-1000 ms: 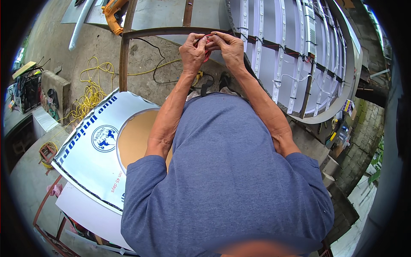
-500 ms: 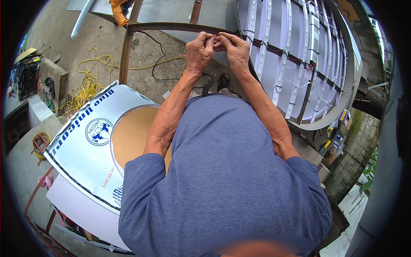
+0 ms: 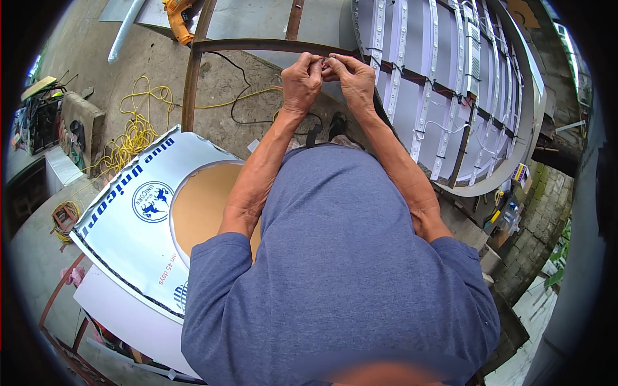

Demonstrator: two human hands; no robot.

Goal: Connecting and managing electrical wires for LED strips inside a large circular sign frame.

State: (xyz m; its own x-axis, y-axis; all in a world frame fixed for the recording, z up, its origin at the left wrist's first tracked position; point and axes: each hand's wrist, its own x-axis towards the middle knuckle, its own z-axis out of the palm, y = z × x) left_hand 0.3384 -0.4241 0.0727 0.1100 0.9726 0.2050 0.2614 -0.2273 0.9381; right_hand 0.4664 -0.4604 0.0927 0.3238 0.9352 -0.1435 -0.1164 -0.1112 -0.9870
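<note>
Close together at the top centre, my left hand point(image 3: 301, 83) and my right hand point(image 3: 355, 80) are both closed in a pinch. Between their fingertips shows what looks like a thin red wire point(image 3: 324, 62), mostly hidden by the fingers. Just beyond the fingertips runs a rusty steel frame bar point(image 3: 270, 45). To the right of my right hand is a large round light panel point(image 3: 412, 90), its white LED strips fixed in rows across dark crossbars. A white slotted power unit point(image 3: 472, 55) sits among the strips, with thin wires around it.
A yellow cord point(image 3: 132, 138) lies tangled on the concrete at left; a black cable point(image 3: 235, 109) curves nearer. An orange power tool point(image 3: 177, 22) rests at the upper left. Left of me is a printed white sheet point(image 3: 122, 212) with a round cut-out. Tools point(image 3: 496, 212) lie at right.
Both hands sit slightly lower in the picture, still pinched together. More red shows between the fingertips. The whole view has shifted a little.
</note>
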